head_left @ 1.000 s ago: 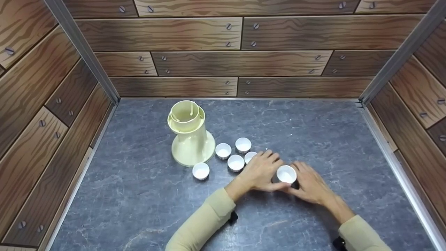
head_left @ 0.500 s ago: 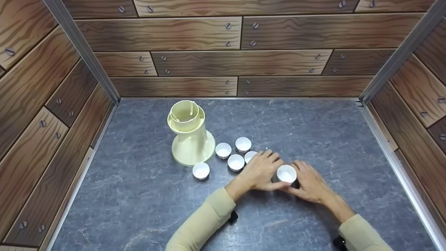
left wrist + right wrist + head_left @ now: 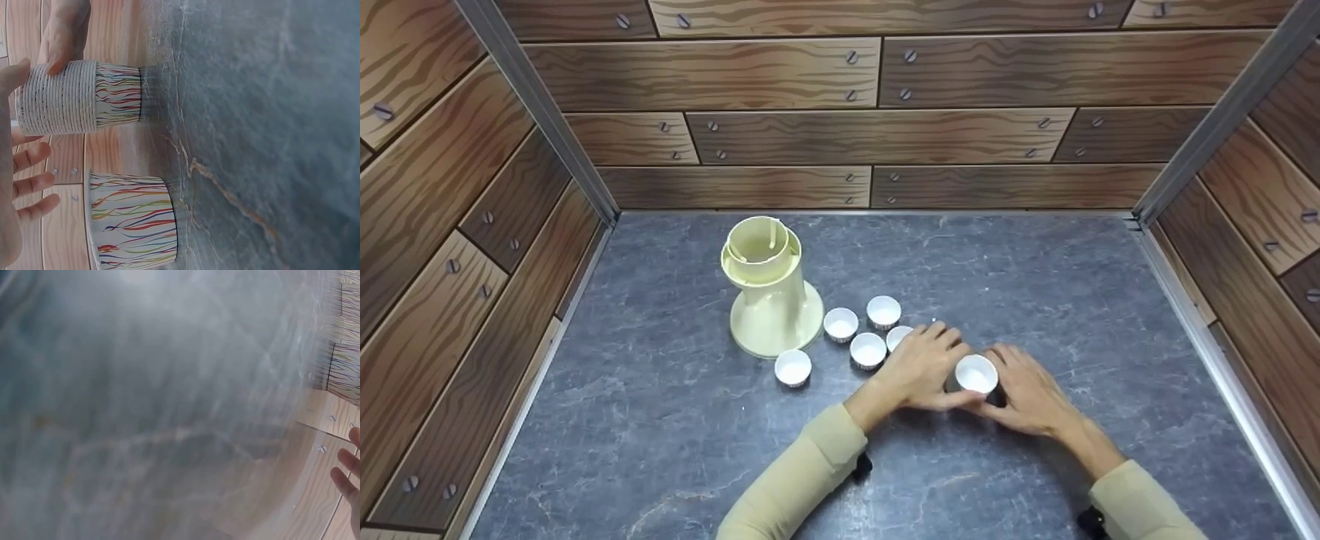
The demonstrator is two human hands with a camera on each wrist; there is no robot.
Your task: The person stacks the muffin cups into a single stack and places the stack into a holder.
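Note:
A stack of nested paper cups (image 3: 62,101) stands on the table, white with coloured wavy stripes. From above, in the head view, I look into its top cup (image 3: 976,374). My left hand (image 3: 919,367) holds the stack's upper part from the left between thumb and forefinger; its other fingers (image 3: 34,184) spread apart from it. From the right, my right hand (image 3: 1027,397) grips the same stack, its thumb against the rims in the left wrist view. That hand's far fingertips are hidden. Another striped paper cup (image 3: 132,219) stands beside the stack.
Left of my hands stand several single paper cups (image 3: 793,368), one partly behind my left hand. Behind them is a pale yellow plastic stand (image 3: 769,322) with a flared round base and open tubular top. Wood-patterned walls (image 3: 877,135) enclose the grey marbled table (image 3: 645,420).

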